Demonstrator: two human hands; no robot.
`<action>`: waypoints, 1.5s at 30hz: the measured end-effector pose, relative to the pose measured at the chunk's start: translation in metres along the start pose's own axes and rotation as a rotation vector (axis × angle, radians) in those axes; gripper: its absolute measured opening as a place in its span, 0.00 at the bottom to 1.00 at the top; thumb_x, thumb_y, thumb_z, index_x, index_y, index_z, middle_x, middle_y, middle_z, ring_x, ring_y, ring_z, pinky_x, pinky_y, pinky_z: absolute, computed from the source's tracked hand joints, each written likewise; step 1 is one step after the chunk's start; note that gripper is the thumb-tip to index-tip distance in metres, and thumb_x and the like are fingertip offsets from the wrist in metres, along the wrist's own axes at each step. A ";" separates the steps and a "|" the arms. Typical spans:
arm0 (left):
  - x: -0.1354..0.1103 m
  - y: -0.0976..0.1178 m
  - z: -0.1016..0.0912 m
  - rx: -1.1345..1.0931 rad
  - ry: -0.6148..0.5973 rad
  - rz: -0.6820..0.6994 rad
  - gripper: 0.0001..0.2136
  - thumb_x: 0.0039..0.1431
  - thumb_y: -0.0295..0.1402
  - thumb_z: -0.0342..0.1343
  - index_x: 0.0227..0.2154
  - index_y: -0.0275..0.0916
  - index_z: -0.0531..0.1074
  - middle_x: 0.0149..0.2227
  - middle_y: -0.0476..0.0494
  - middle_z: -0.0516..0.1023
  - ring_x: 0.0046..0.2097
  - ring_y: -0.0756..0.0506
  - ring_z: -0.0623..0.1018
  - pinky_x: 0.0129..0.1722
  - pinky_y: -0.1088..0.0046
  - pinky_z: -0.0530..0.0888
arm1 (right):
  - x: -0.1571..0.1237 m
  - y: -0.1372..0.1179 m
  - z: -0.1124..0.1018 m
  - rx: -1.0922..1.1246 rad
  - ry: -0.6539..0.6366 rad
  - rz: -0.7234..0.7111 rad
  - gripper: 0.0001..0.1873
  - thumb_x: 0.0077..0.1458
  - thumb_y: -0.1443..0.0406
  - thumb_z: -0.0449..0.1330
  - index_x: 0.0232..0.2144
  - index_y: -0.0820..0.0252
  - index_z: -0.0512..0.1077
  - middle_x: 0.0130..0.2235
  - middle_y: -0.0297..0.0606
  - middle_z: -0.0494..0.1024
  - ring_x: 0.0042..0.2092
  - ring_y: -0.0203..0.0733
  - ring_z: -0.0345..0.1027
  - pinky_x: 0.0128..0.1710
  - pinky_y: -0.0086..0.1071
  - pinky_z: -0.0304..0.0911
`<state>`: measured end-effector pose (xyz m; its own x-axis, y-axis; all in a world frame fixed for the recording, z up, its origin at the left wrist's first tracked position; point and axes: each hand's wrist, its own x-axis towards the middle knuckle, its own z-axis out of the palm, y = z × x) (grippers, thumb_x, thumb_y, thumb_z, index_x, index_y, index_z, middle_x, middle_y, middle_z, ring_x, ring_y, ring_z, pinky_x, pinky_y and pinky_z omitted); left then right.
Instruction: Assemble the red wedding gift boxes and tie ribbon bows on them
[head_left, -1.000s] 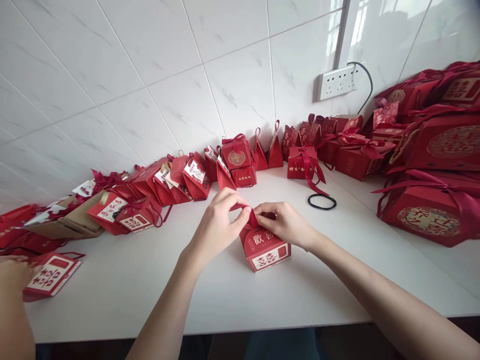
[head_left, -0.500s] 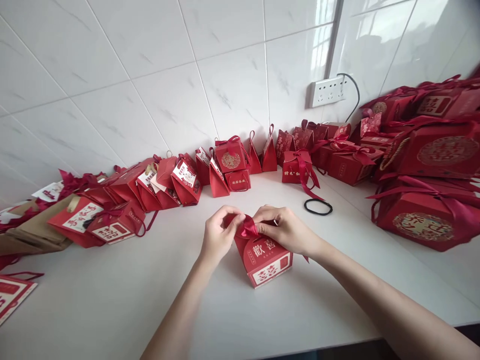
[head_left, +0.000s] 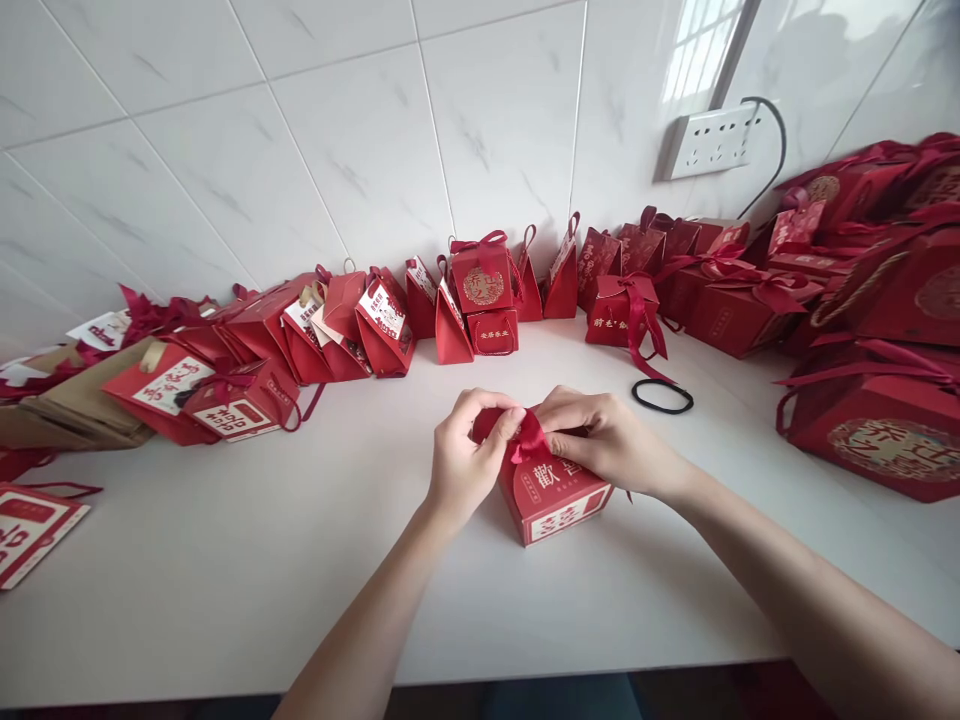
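Note:
A small red gift box (head_left: 559, 495) with gold characters and a white label stands on the white counter (head_left: 300, 560) in front of me. A red satin ribbon (head_left: 531, 440) loops over its top. My left hand (head_left: 469, 455) pinches the ribbon from the left, fingers closed on it. From the right, my right hand (head_left: 600, 435) grips the same ribbon, resting on the box top. Both hands meet above the box.
Many red gift boxes and bags (head_left: 480, 290) line the tiled wall. Larger red boxes (head_left: 877, 430) pile up at the right. A black hair tie (head_left: 662, 396) lies behind the box. A flat red card (head_left: 34, 530) lies at far left. A wall socket (head_left: 712, 140) holds a cable.
My hands stayed on the ribbon and worked it into a loop over the box top. The view shifted, and the hand seen at far left earlier is gone.

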<state>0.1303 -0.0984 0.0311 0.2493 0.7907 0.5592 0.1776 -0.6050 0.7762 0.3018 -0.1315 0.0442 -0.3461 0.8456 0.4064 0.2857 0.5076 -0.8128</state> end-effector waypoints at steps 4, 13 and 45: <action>0.000 -0.002 -0.002 0.003 -0.114 -0.108 0.06 0.55 0.36 0.57 0.29 0.39 0.72 0.32 0.46 0.74 0.35 0.48 0.74 0.35 0.74 0.71 | 0.001 0.000 0.002 0.050 0.094 0.062 0.11 0.56 0.61 0.58 0.29 0.59 0.78 0.31 0.37 0.76 0.32 0.36 0.67 0.32 0.29 0.62; 0.003 0.001 -0.008 0.013 -0.250 -0.067 0.05 0.53 0.31 0.56 0.24 0.39 0.69 0.30 0.46 0.72 0.41 0.44 0.72 0.40 0.69 0.69 | 0.001 -0.004 0.005 -0.088 0.252 0.122 0.05 0.51 0.67 0.57 0.24 0.60 0.71 0.26 0.32 0.72 0.28 0.32 0.61 0.28 0.26 0.57; 0.004 -0.001 -0.009 -0.363 -0.384 -0.361 0.14 0.57 0.43 0.56 0.25 0.40 0.78 0.56 0.43 0.68 0.58 0.38 0.68 0.51 0.65 0.72 | -0.003 -0.005 -0.010 -0.144 0.058 -0.005 0.11 0.46 0.75 0.51 0.22 0.61 0.71 0.41 0.40 0.72 0.39 0.38 0.69 0.35 0.31 0.63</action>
<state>0.1224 -0.0939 0.0352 0.5694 0.8078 0.1526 -0.0032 -0.1835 0.9830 0.3103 -0.1356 0.0514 -0.2966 0.8488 0.4376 0.4110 0.5271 -0.7438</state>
